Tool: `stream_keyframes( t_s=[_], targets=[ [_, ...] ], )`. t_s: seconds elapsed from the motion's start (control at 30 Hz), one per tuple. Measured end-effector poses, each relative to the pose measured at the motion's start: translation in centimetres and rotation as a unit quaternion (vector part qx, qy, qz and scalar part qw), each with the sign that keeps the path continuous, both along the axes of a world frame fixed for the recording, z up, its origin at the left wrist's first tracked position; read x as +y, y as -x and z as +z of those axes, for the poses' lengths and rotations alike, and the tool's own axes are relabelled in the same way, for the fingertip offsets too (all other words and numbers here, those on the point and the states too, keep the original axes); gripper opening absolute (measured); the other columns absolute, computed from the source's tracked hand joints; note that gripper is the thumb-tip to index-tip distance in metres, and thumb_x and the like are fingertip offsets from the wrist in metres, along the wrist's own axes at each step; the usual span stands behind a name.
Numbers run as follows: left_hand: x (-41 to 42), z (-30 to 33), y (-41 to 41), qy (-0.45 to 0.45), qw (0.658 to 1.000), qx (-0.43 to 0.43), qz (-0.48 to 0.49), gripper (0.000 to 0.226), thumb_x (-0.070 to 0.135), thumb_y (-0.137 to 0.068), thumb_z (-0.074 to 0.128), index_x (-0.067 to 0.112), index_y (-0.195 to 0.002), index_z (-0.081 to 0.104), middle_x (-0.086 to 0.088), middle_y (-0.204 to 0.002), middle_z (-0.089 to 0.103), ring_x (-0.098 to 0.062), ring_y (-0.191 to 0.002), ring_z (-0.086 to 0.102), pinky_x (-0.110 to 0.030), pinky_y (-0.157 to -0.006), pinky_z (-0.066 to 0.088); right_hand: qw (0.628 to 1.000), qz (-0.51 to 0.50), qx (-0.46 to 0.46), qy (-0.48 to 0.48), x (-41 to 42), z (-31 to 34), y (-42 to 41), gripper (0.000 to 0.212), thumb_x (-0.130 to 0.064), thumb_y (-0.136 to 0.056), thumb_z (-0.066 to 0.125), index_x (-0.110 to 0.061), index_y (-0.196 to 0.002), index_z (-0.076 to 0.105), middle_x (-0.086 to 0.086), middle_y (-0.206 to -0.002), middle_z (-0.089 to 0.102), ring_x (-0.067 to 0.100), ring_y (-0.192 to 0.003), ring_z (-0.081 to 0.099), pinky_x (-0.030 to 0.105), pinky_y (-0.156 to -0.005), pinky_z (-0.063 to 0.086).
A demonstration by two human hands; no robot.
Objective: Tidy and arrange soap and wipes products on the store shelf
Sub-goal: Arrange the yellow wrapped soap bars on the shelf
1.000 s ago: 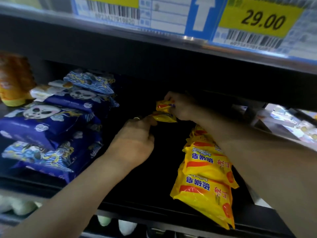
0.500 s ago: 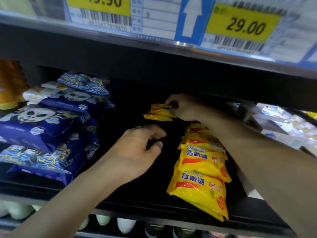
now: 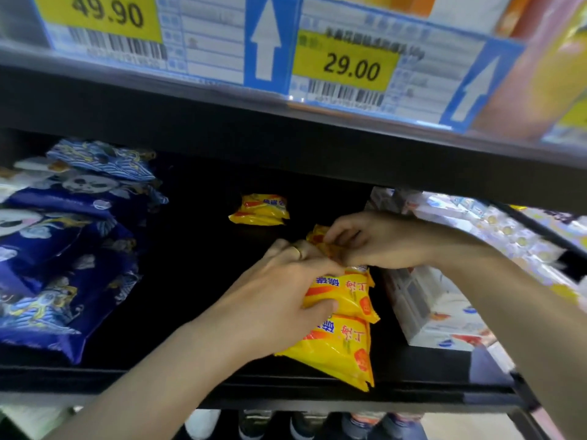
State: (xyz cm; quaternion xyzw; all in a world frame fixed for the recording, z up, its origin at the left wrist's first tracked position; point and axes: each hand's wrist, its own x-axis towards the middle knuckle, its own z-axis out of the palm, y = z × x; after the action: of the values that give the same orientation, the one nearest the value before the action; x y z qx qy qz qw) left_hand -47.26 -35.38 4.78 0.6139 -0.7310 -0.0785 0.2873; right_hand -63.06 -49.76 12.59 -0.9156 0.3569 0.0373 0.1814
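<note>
Right hand (image 3: 378,241) has dropped one yellow soap pack (image 3: 259,209) at the shelf (image 3: 190,381) rear and returned, fingers pinching the next pack (image 3: 320,238), left hand (image 3: 279,300) gripping the front-edge row (image 3: 341,325) — restacking is underway.

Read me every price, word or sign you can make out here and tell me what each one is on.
"49.90": left yellow price tag on the upper shelf edge.
"29.00": right yellow price tag.
White up arrow: blue label strip.
Blue characters on the yellow soap packets: too blurred to read.
Barcode digits: unreadable.
</note>
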Motion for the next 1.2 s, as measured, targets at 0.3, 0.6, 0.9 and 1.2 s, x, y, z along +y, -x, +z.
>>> stream_keyframes(
  t_s=[0.3,0.6,0.9,1.2],
  targets=[
    [-1.0,0.0,-0.1,0.024,0.996,-0.087,0.015,0.059,0.058,-0.097,0.058,0.046,-0.152,0.039,0.017,-0.143,0.053,-0.008,-0.13,0.028,-0.03,-0.108,0.033,0.999,0.005,-0.05,0.006,-1.0,-0.7,-0.2,0.04,-0.015,-0.091,0.075,-0.032,-0.125,0.061,-0.01,-0.117,0.067,0.008,-0.108,0.065,0.031,-0.093,0.057],
    [-1.2,-0.4,-0.6,0.023,0.998,-0.052,0.022,0.06,0.05,-0.102,0.058,0.04,-0.157,0.036,0.009,-0.149,0.044,-0.012,-0.133,0.027,-0.032,-0.113,0.031,0.993,-0.028,-0.109,0.045,-2.9,-0.1,-3.3,0.044,-0.03,-0.102,0.062,-0.03,-0.144,0.051,-0.001,-0.143,0.056,0.019,-0.129,0.054,0.043,-0.112,0.045],
    [-2.4,-1.2,-7.5,0.031,0.991,-0.017,0.129,0.054,0.036,-0.102,0.064,0.032,-0.153,0.047,0.001,-0.149,0.047,-0.016,-0.13,0.03,-0.019,-0.106,0.026,0.993,-0.086,-0.075,0.0,-5.1,-1.1,-9.9,0.05,-0.036,-0.11,0.043,-0.016,-0.156,0.039,0.013,-0.157,0.043,0.029,-0.143,0.043,0.045,-0.121,0.033],
    [-8.0,-2.5,-9.5,-0.069,0.984,-0.055,0.155,0.046,0.021,-0.106,0.055,0.029,-0.151,0.049,-0.008,-0.154,0.047,-0.031,-0.137,0.038,-0.042,-0.115,0.037,0.994,-0.08,-0.077,0.011,-5.3,-2.1,-14.4,0.042,-0.022,-0.112,0.036,-0.01,-0.151,0.045,0.016,-0.15,0.05,0.028,-0.134,0.049,0.015,-0.082,0.038]
  ],
)
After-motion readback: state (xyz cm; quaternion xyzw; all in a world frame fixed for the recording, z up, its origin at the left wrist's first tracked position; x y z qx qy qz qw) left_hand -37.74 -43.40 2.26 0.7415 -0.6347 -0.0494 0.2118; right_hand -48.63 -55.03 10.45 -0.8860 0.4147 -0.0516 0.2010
